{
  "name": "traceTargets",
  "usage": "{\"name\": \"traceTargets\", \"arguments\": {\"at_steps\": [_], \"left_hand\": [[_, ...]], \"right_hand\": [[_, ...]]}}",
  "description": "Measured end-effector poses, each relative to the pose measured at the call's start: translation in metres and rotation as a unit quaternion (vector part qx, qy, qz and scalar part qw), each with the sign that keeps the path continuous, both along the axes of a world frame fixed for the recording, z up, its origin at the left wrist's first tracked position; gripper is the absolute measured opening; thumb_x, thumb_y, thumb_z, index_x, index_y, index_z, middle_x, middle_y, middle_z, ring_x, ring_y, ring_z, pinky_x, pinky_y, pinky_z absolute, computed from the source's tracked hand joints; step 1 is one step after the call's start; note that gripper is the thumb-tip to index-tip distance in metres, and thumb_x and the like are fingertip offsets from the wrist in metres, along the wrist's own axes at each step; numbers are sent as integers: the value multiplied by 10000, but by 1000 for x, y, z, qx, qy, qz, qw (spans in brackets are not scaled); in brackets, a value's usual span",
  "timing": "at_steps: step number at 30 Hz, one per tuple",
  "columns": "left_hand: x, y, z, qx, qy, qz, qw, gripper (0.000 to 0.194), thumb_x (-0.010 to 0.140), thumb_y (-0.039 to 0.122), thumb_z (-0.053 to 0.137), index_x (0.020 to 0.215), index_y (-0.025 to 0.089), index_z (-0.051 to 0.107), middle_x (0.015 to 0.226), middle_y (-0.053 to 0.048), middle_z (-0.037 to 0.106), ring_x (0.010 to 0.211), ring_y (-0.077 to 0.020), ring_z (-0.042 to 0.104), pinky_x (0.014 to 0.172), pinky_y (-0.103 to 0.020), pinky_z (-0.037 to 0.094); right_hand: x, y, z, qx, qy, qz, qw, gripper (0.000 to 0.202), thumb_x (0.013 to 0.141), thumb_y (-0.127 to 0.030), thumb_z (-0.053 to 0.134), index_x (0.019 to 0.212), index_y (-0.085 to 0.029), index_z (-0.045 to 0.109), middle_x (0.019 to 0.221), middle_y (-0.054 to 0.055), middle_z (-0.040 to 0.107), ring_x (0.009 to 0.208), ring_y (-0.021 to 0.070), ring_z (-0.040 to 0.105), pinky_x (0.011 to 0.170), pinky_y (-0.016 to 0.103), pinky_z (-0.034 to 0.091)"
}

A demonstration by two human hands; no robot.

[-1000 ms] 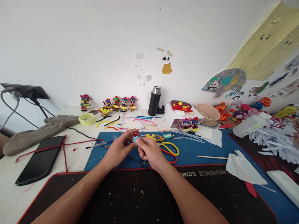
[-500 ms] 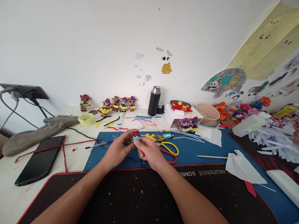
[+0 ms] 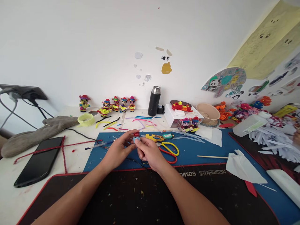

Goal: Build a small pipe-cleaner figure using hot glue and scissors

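Observation:
Between my two hands, above the blue mat [image 3: 187,153], is a small red and light-blue craft piece [image 3: 136,135], its lower part covered by fingers. My left hand [image 3: 120,150] curls round its left side, fingertips against the red top. From the right, my right hand [image 3: 150,151] pinches the blue part between thumb and fingers. Just beyond the right hand lie a yellow glue gun [image 3: 154,137] and scissors [image 3: 172,151] with yellow and red handles. A pen [image 3: 99,145] rests left of my left hand.
Several finished figurines [image 3: 106,107] stand along the wall, near a black thermos [image 3: 154,101]. A white box [image 3: 171,117] and a beige bowl [image 3: 208,112] are at back right. A phone [image 3: 38,165] wrapped with red chenille lies left. A wooden stick [image 3: 212,157] points at crumpled tissue [image 3: 243,168].
The view has shifted very slightly. Both hands keep the same hold on the small piece, with hardly any visible movement.

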State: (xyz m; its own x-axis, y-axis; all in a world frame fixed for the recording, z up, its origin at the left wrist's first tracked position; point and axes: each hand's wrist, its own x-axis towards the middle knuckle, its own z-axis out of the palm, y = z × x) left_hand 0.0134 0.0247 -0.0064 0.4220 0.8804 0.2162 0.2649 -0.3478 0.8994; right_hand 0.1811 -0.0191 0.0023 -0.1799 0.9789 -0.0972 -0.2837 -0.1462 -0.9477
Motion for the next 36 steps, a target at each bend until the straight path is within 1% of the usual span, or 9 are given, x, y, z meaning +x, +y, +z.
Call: {"name": "traceTargets", "arguments": {"at_steps": [6,15,19,22,24,27,31,36], "left_hand": [[1,-3,4,10,4,0,1000,495,928,349,644,1417,273,644,1300,-61,750,1017,-243,700,892,-377,579],[2,-4,6,22,16,9,1000,488,916,347,643,1399,282,662,1271,-55,762,1026,-251,716,876,-368,590],[1,-2,3,5,1,5,1000,483,919,353,658,1396,276,659,1284,-58,752,1050,-250,704,904,-377,581],[0,1,1,-24,-31,-5,999,505,916,379,691,1405,261,642,1306,-69,739,1113,-260,693,960,-397,568],[0,2,0,-47,-55,-13,997,534,908,407,716,1412,253,628,1321,-76,730,1146,-266,689,993,-409,559],[1,4,0,-67,-78,-21,995,563,893,426,744,1412,246,620,1313,-81,731,1157,-270,686,1008,-419,554],[1,4,1,-73,-83,-23,994,583,878,425,766,1412,243,620,1266,-78,742,1158,-274,678,996,-421,563],[1,4,0,-62,-80,-22,995,571,883,421,760,1411,252,627,1258,-70,739,1161,-273,672,986,-414,561]], "right_hand": [[0,0,-1,-6,1,-3,1000,471,849,-631,759,765,-221,543,437,-106,442,376,63,247,400,238,177],[0,0,0,-13,0,-9,1000,470,834,-596,776,720,-227,507,428,-110,426,375,62,246,397,238,177],[0,-1,1,-10,2,-9,1000,476,840,-605,771,719,-221,516,439,-101,440,382,62,257,400,235,175],[-1,-1,1,-3,2,-3,1000,446,850,-620,756,816,-205,596,459,-98,465,392,67,263,403,233,182],[-1,-1,1,2,2,0,1000,445,859,-626,744,859,-199,619,466,-93,481,394,69,267,402,233,189],[-1,0,-1,5,7,-5,1000,459,866,-640,730,817,-202,599,468,-81,500,387,69,281,393,231,192],[-1,1,-4,6,12,-16,1000,469,889,-647,703,782,-203,598,473,-69,515,382,74,316,386,228,210],[0,2,-5,4,8,-18,1000,456,888,-636,710,782,-204,606,451,-77,496,375,75,302,385,227,212]]}}
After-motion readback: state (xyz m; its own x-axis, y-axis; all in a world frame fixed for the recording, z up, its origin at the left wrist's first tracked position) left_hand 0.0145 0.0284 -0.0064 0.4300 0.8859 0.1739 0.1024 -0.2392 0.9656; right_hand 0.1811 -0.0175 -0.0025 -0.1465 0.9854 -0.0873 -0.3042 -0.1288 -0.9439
